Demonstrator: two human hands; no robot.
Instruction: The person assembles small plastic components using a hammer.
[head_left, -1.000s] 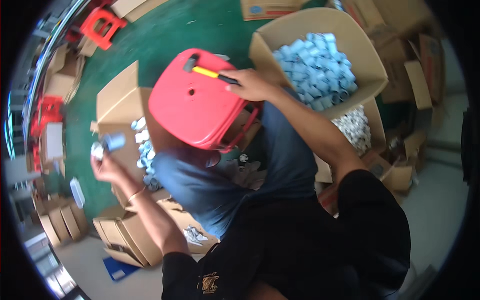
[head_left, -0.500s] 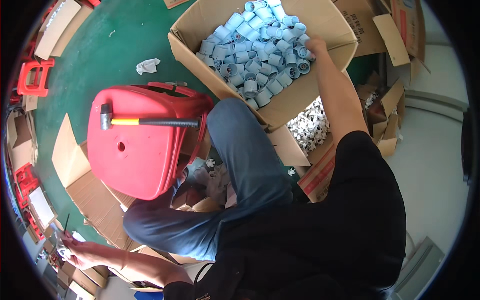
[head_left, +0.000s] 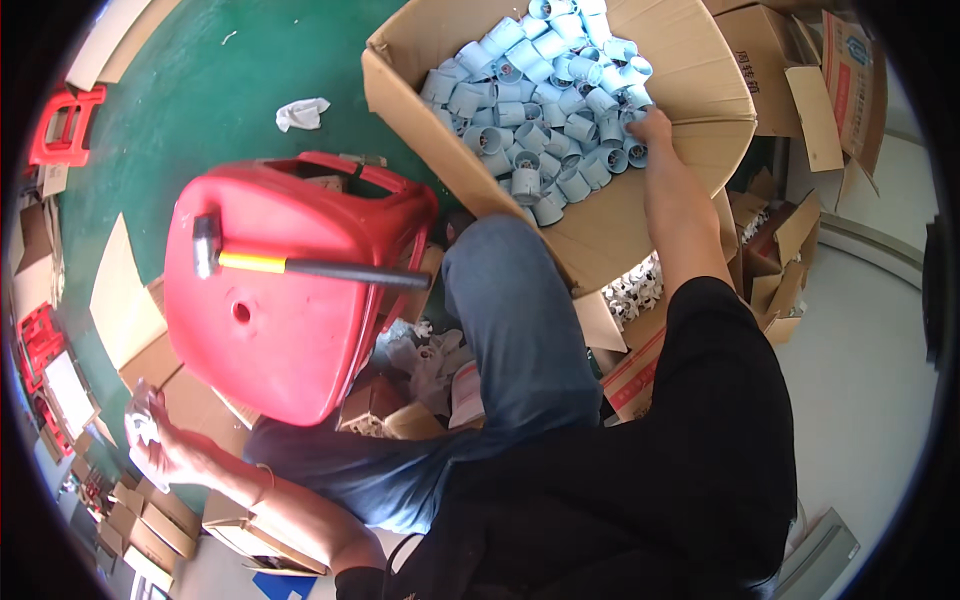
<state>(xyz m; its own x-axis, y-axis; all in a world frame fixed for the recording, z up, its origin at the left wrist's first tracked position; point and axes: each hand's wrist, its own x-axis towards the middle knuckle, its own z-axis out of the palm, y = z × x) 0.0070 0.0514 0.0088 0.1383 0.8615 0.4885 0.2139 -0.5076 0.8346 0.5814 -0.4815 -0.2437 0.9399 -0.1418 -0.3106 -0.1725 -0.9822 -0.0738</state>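
My right hand (head_left: 653,126) reaches into a large cardboard box (head_left: 615,232), its fingers curled at a light-blue plastic cup (head_left: 634,118) on the right side of the pile. Many more short light-blue cups (head_left: 540,120), some with dark parts inside, fill the box. Off to the left, my left hand (head_left: 172,452) is closed around a small white and clear piece (head_left: 145,430), too blurred to name. A hammer (head_left: 300,265) with a dark head and a yellow and black handle lies on an upturned-looking red plastic stool (head_left: 260,330), between my hands.
White small parts (head_left: 634,290) fill a carton under the big box. Open cartons (head_left: 775,240) stand at the right, and flattened cardboard (head_left: 125,300) lies by the stool. Crumpled white paper (head_left: 302,114) is on the green floor (head_left: 240,80). Red stools (head_left: 66,125) line the far left.
My left hand has risen in the picture and come closer to the stool with its piece. The right hand stays at the cups. The whole view has shifted slightly.
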